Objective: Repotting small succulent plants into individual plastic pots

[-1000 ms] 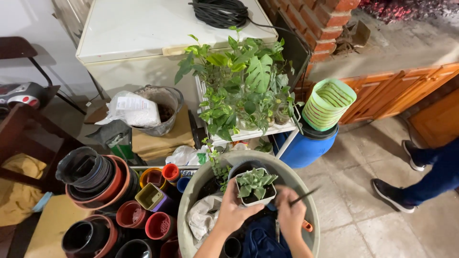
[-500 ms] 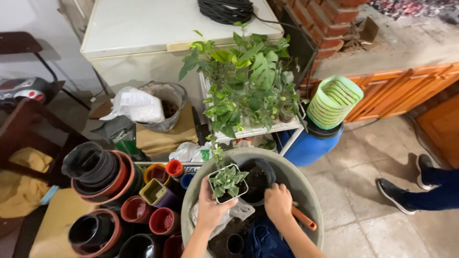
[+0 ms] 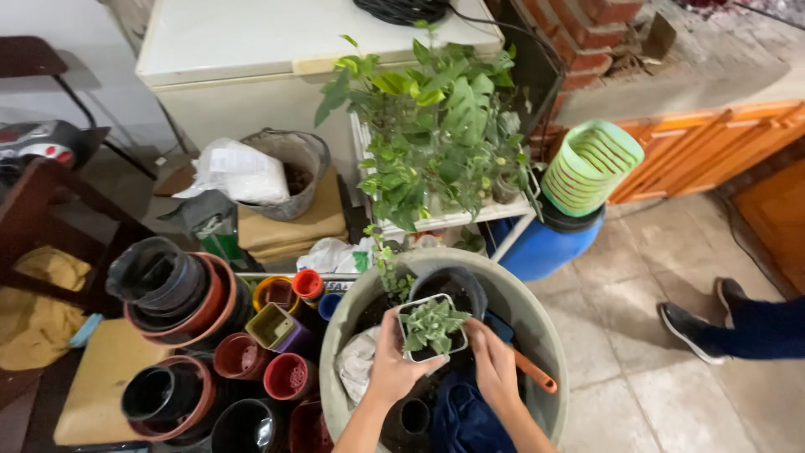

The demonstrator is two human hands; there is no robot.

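Gripping the small white square pot [image 3: 432,330] with its little succulent, our left hand [image 3: 392,369] wrapped the pot's near side while our right hand [image 3: 495,367] pressed fingers against its right edge. We held it above the middle of the large grey tub [image 3: 537,331], just in front of a black pot [image 3: 449,285]. Keeping it level, we judged, would stop soil spilling. An orange-handled trowel [image 3: 532,372] lay at the tub's right rim.
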